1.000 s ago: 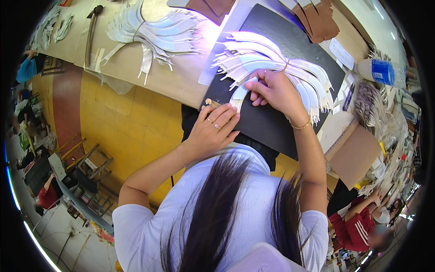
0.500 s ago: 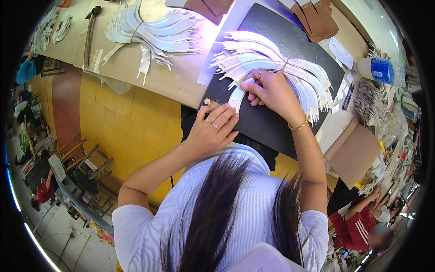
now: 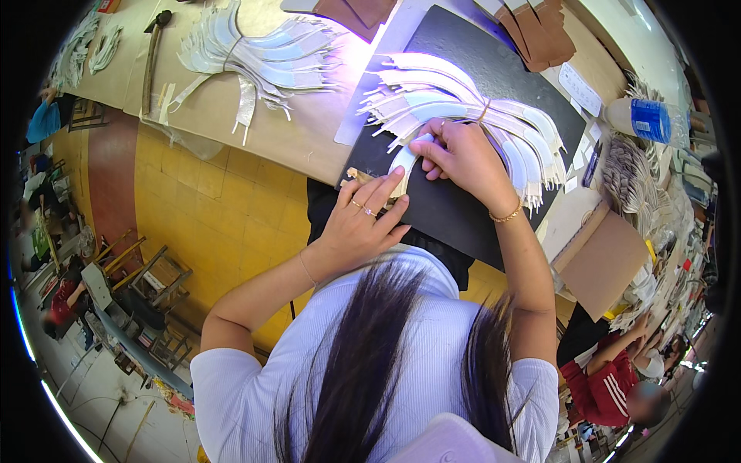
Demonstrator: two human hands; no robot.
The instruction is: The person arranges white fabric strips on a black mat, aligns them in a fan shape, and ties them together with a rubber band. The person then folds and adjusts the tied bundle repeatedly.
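Strip (image 3: 404, 159), white, curved, probably light and pliable, lies over the black board (image 3: 441, 214), best held by its ends: your left hand (image 3: 364, 210) loosely spread on one, your right hand (image 3: 465, 157) pinching the other.

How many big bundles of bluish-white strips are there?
2: one bundle on the black board, by the right hand; another on the brown tabletop, near the hammer. Others may be hidden.

Bundled strips (image 3: 451, 94) lie on the board (image 3: 457, 207).
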